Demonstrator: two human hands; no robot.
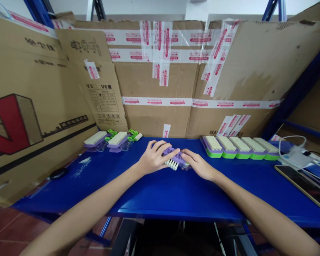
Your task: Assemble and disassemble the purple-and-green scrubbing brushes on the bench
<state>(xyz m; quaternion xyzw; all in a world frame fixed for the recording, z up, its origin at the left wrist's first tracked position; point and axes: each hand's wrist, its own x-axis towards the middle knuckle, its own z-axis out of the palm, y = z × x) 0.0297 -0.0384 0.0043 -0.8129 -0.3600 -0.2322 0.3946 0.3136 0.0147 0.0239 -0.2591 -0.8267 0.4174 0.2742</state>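
Observation:
Above the middle of the blue table, a purple brush head (174, 155) with pale bristles is held tilted, bristles facing down and toward me. My left hand (156, 156) is closed on its left end, fingers over the purple back. At the right end, my right hand (198, 163) grips it between thumb and fingers; a clear part and a bit of green show there. To the left lie two purple brush heads (118, 139) with bristles up, beside green and clear plastic parts (134, 134). A row of several finished-looking brushes (238, 147) with green bases stands at right.
Cardboard walls (157, 121) with printed tape enclose the back and left of the blue table (160, 195). A phone (304, 185) lies at the right edge, near white cables and a white adapter (296, 156). A black round object (58, 173) sits at the left edge.

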